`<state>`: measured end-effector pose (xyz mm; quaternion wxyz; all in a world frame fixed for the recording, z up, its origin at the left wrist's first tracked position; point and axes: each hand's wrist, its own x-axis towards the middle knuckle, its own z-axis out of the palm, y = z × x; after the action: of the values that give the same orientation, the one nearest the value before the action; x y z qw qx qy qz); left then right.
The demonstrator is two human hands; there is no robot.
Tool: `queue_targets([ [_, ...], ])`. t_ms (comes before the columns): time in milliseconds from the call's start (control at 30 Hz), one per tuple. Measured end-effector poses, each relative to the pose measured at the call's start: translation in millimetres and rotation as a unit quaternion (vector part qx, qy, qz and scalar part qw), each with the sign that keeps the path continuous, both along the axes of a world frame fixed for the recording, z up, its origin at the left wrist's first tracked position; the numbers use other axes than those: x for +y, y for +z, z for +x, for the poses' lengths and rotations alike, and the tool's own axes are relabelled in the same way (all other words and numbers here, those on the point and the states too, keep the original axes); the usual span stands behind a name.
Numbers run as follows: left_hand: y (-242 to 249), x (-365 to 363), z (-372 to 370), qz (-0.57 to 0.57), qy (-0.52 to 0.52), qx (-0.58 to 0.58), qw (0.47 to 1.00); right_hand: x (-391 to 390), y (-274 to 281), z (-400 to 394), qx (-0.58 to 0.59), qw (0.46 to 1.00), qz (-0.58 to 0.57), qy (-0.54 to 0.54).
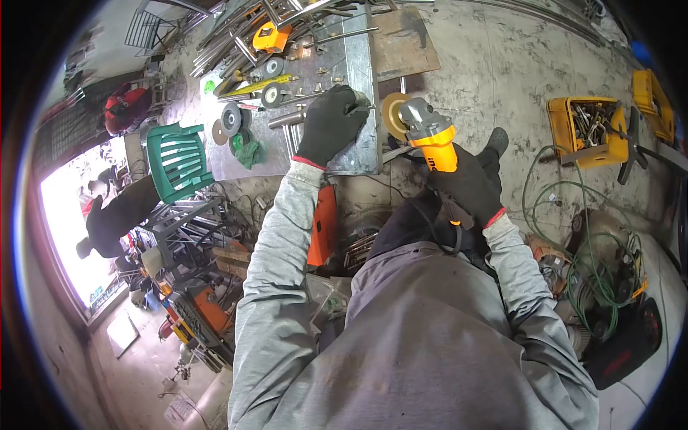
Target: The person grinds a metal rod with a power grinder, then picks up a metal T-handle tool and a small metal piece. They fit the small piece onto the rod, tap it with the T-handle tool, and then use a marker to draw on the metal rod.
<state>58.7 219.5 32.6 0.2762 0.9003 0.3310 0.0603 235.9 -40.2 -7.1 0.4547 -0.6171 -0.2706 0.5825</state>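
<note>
My right hand (pixel 469 183), in a black glove with a red cuff, is wrapped around the yellow body of an angle grinder (pixel 435 143). The grinder's tan disc (pixel 394 116) faces the right edge of the metal-topped table (pixel 358 154). Over that table, my gloved left hand (pixel 331 125) is closed with its fingertips pinched near the edge; whatever lies between them is too small to name. Short metal tubes (pixel 287 120) lie just left of this hand. Several grinding discs (pixel 231 120) and a yellow tape measure strip (pixel 254 87) are farther left on the tabletop.
Metal rods and an orange-yellow tool (pixel 271 37) crowd the table's far end. A green plastic chair (pixel 179 161) stands at left, near a dark figure (pixel 118 215) by the bright doorway. Yellow crates (pixel 610 149) and a looping green hose (pixel 527 190) occupy the floor at right.
</note>
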Motion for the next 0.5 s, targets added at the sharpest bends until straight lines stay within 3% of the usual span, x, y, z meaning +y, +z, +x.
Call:
queue_targets([
  [267, -5, -3, 2, 0.05, -0.011, 0.017, 0.999, -2, -22, -11, -0.028, 0.998, 0.008, -0.054],
  [500, -4, 1, 3, 0.016, -0.006, 0.029, 0.999, 5, -11, -9, -0.031, 0.999, -0.025, -0.037],
])
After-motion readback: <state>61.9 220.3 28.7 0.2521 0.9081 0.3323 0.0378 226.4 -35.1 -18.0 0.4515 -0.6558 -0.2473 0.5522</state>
